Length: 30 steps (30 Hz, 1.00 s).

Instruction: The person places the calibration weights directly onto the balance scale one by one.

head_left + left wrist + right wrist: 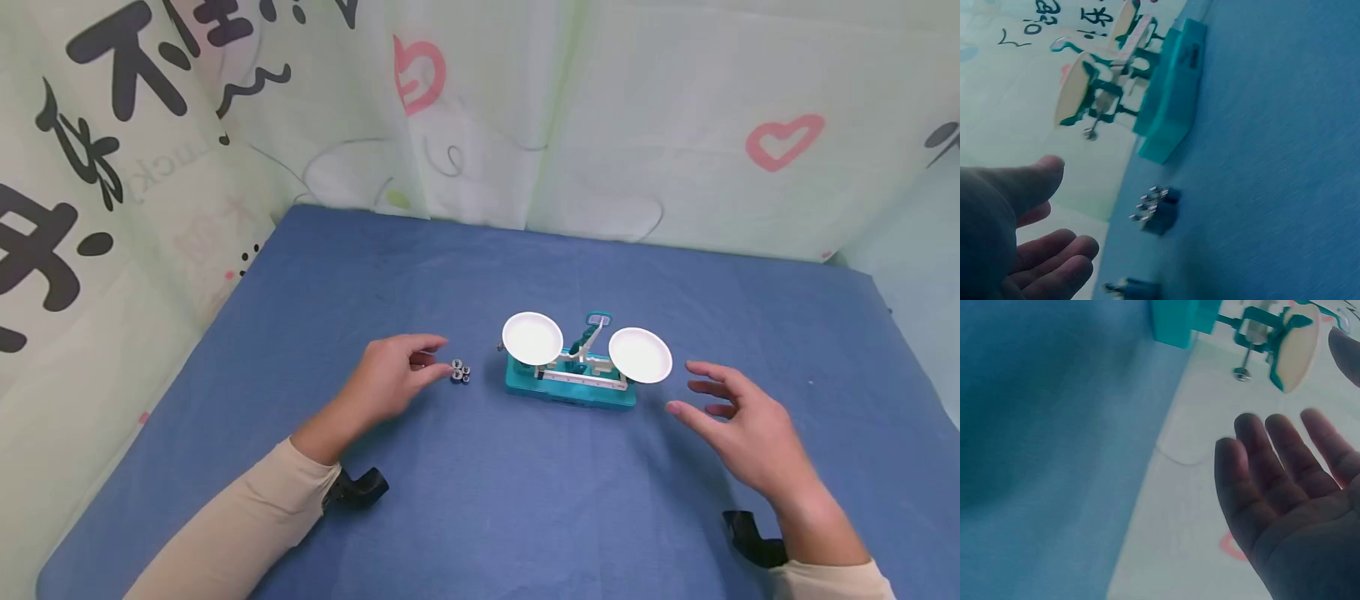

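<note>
A teal balance scale (pixel 572 392) with two white pans stands on the blue-covered table. Its left pan (pixel 532 338) and right pan (pixel 640 355) sit at nearly the same height. Left of the scale is a small cluster of metal weights (pixel 461 372), shown upright with knobbed tops in the left wrist view. Beside that cluster is my left hand (pixel 393 375), fingers relaxed, its thumb tip right at the weights in the head view. One more weight (pixel 1134 289) appears at the bottom of the left wrist view. My right hand (pixel 742 425) is spread near the right pan, holding nothing.
Blue cloth (pixel 480 517) covers the table. Behind it and along the left hangs a pale curtain (pixel 637 117) with dark lettering and pink hearts. A black curved piece (pixel 360 487) is at the left wrist, and a similar one (pixel 752 540) at the right.
</note>
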Motion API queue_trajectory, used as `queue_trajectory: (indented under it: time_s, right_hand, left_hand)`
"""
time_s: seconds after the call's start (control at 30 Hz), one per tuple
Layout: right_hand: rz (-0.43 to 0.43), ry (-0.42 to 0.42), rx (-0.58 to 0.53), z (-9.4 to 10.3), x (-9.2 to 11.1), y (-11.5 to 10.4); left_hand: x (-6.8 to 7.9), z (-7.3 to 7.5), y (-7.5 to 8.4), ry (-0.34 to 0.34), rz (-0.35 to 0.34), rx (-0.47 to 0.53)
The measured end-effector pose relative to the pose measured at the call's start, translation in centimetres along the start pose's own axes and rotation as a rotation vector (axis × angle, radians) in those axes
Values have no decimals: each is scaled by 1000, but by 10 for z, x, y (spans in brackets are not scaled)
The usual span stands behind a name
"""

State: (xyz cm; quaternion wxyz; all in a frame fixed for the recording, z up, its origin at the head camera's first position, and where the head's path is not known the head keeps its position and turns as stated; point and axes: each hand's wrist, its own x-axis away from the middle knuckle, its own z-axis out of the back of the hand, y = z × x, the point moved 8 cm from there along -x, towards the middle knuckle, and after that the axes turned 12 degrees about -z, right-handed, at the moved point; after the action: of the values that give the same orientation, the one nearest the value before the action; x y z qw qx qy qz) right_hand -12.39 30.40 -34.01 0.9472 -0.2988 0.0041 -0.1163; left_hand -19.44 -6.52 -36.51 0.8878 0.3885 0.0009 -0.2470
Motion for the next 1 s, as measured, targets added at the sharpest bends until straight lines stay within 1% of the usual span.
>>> queue_trajectory:
  time_s: [0.13,0.3,0.43,0.6,0.7,0.8,1.0]
  right_hand:
    - [-33,-64,-48,-8,-1,8]
    - [-102,-188,-62,-22,-6,15]
    - [-133,-273,-62,-34,-12,16]
    - [-184,-367,-120,-47,-19,14]
    - [-209,-387,-146,-51,-23,14]
    - [-209,-395,-160,-53,-27,13]
    - [-225,-404,-196,-60,-32,15]
  left_hand:
    - [2,-11,-5,21,19,-12]
    - [2,-20,-6,50,38,-40]
    - [1,-25,-6,52,57,-77]
    - [-2,-29,-7,40,60,-122]
    - [-3,-31,-5,31,56,-153]
    - [-4,-32,-3,25,53,-181]
    - [-4,-34,1,26,38,-207]
